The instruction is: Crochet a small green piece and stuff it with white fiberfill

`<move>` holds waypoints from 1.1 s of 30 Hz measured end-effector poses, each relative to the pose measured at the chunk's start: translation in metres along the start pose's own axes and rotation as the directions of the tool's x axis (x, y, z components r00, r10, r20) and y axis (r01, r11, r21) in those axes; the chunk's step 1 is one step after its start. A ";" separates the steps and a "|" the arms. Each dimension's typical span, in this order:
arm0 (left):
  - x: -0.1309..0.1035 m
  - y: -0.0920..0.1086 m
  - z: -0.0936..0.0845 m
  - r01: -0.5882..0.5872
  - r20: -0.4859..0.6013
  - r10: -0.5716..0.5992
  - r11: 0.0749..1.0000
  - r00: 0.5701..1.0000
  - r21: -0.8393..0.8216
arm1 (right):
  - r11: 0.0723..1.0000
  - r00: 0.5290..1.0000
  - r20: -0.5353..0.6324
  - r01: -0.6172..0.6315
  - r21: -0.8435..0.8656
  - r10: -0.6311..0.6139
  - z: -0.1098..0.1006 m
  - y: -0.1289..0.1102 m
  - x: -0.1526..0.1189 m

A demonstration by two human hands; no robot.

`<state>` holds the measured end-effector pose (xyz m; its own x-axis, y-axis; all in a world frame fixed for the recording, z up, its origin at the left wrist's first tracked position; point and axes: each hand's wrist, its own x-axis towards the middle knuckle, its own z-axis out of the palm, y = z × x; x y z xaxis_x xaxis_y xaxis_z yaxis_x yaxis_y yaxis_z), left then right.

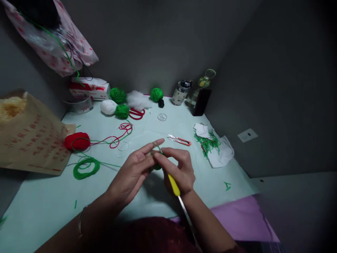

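Note:
Both hands meet over the front middle of the table. My right hand (181, 170) is closed around a crochet hook with a yellow handle (173, 184); its metal shaft runs down toward my lap. My left hand (133, 172) pinches a small piece of green crochet work (157, 166), mostly hidden by the fingers. Green yarn (156, 143) passes over my raised left index finger near the hook's tip. From my left hand a strand leads left to a loose green yarn coil (86, 168). Beyond the hands lie orange-handled thread snips (179, 140).
A red yarn ball (77, 141) and a brown paper bag (39, 140) are at left. Along the back stand green yarn balls (117, 95), white stuffing (138, 101), red-handled scissors (137, 113), a pen cup (179, 94) and a phone (202, 102). Green yarn scraps (210, 143) lie at right.

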<state>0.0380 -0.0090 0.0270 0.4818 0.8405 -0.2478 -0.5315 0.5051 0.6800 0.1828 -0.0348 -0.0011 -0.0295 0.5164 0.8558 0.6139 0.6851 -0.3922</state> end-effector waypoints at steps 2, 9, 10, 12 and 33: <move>-0.003 0.003 0.000 0.073 0.036 -0.071 0.996 0.997 -0.051 | 0.978 0.988 -0.028 -0.144 0.152 0.150 -0.004 -0.003 0.004; -0.015 0.011 0.001 0.022 0.107 -0.026 0.999 0.994 0.039 | 0.435 0.750 0.224 -0.569 0.698 0.622 -0.013 -0.013 0.017; -0.016 0.011 0.003 0.007 0.128 -0.016 0.998 0.992 0.068 | 0.422 0.746 0.243 -0.579 0.698 0.620 -0.012 -0.014 0.016; -0.018 0.009 0.005 -0.025 0.138 0.007 0.991 0.990 0.130 | 0.448 0.756 0.247 -0.581 0.680 0.605 -0.010 -0.016 0.012; -0.043 -0.024 0.009 0.039 0.205 -0.107 0.950 0.973 0.310 | 0.723 0.808 0.022 -0.538 0.433 0.588 -0.037 -0.006 0.026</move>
<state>0.0366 -0.0585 0.0278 0.6685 0.7234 -0.1725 -0.2699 0.4522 0.8501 0.2074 -0.0445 0.0363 0.3203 0.8316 0.4538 0.1187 0.4400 -0.8901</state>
